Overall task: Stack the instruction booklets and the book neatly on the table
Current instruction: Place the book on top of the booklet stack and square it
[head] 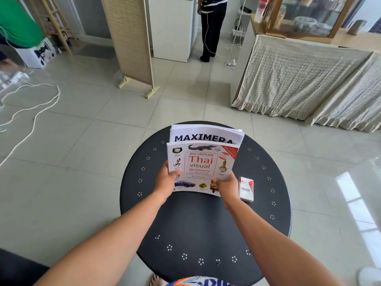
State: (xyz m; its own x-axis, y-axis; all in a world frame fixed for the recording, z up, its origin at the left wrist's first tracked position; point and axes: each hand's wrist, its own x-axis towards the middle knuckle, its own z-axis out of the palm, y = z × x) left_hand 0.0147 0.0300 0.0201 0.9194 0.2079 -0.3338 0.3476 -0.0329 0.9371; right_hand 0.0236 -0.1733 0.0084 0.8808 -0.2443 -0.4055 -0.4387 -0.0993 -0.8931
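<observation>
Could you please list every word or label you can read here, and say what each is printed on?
"MAXIMERA": white instruction booklets, behind the book.
"the ultimate Thai visual dictionary": white illustrated book, held by left hand and right hand.
"AUDIO": red corner band of the book.
"VESS": small white and red box on the round black table.
Book's smaller print and authors' line: too small to read.

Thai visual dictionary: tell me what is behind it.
Behind the Thai visual dictionary stands a sheaf of white instruction booklets; the front one reads MAXIMERA. The dictionary covers their lower parts, so their number cannot be told.
</observation>
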